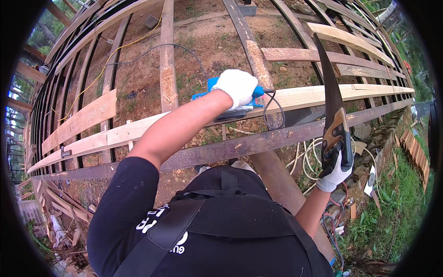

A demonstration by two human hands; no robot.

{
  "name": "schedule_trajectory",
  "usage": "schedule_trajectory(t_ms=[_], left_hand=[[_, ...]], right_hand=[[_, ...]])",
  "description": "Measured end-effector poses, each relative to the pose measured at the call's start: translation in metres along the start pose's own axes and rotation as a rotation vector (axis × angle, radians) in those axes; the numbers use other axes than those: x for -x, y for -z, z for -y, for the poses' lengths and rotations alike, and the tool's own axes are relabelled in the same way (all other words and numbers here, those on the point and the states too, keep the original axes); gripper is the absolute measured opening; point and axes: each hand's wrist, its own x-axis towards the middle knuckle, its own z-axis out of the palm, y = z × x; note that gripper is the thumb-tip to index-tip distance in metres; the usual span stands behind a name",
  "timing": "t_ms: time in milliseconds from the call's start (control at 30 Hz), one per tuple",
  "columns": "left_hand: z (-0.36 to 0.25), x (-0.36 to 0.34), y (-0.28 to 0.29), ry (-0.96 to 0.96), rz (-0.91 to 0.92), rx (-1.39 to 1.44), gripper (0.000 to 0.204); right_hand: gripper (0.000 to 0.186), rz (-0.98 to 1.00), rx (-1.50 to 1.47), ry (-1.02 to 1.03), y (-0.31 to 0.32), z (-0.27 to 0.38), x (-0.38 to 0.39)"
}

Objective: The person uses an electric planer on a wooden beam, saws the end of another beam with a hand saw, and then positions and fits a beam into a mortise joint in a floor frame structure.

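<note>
My left hand [237,87], in a white glove, is closed over the top of a blue electric planer [212,83]. The planer rests at a long pale plank [304,95], and its black cord [282,108] loops down on the right. In my right hand [337,174], also gloved, is a handsaw [333,87]. I grip its black and brown handle, and the blade points up and away, across the plank and apart from the planer. Most of my left fingers are hidden behind the glove's back.
A dark beam [258,143] runs across in front of me, with joists [168,55] beyond it over sawdust-strewn soil. A yellow cord [110,56] trails at the left. On the right lie a coiled pale hose [314,159] and a stack of wood strips [414,154] by grass.
</note>
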Motion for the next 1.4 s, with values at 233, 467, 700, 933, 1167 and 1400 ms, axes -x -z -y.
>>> schedule_trajectory(t_ms=[233, 467, 700, 933, 1167, 1400], left_hand=[[-0.059, -0.059, -0.014, -0.049, -0.084, 0.066, 0.019], [-0.035, 0.025, -0.009, -0.017, -0.750, 0.336, 0.028], [0.019, 0.287, -0.072, 0.916, -0.773, 0.480, 0.039], [0.045, 0.469, -0.155, 1.767, -0.420, 0.298, 0.070], [0.097, 0.497, -0.196, 1.784, -0.172, 0.586, 0.057], [0.113, 0.494, -0.202, 1.735, -0.272, 0.657, 0.036]], right_hand=[[0.041, 0.017, -0.057, 0.139, 0.031, 0.029, 0.005], [0.020, 0.381, -0.446, 0.167, -0.080, 0.110, 0.006], [0.041, 0.993, -0.221, 0.377, -0.192, 0.040, 0.017], [0.035, 1.803, -0.286, 0.014, -0.328, 0.063, 0.152], [0.019, 1.947, 0.003, 0.092, -0.379, 0.059, 0.225], [0.024, 1.899, 0.032, 0.311, -0.400, 0.061, 0.233]])
